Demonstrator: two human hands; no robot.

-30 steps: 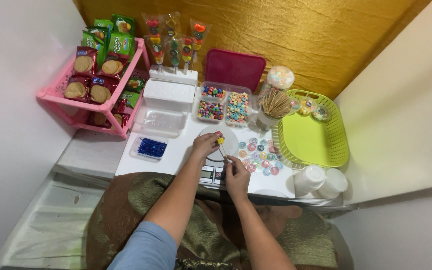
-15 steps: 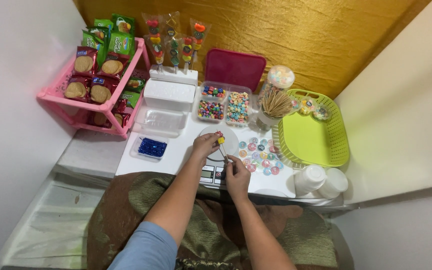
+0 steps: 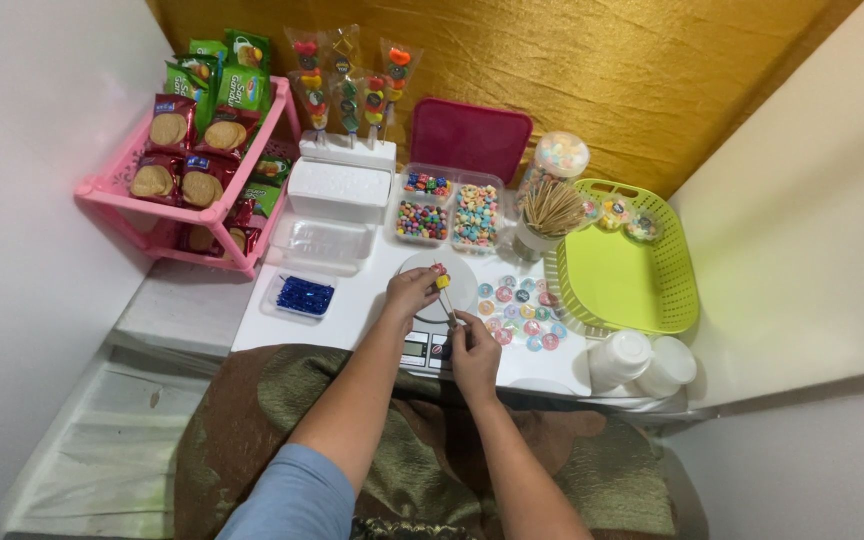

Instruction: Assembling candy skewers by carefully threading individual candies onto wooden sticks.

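Candy (image 3: 443,283), yellow, sits pinched in left hand (image 3: 414,291) fingers over the scale (image 3: 434,300); right hand (image 3: 472,343) grips the skewer (image 3: 449,306) slanting up into it.

Far to the upper left of the left hand (image 3: 414,291), red biscuit packets (image 3: 180,150) and green snack bags (image 3: 232,75) fill a pink rack (image 3: 112,195). Beyond it stand clear cellophane candy skewers (image 3: 350,80). Round coloured stickers (image 3: 520,312) lie just right of the right hand (image 3: 474,345); a small scale display (image 3: 416,350) sits between both wrists.
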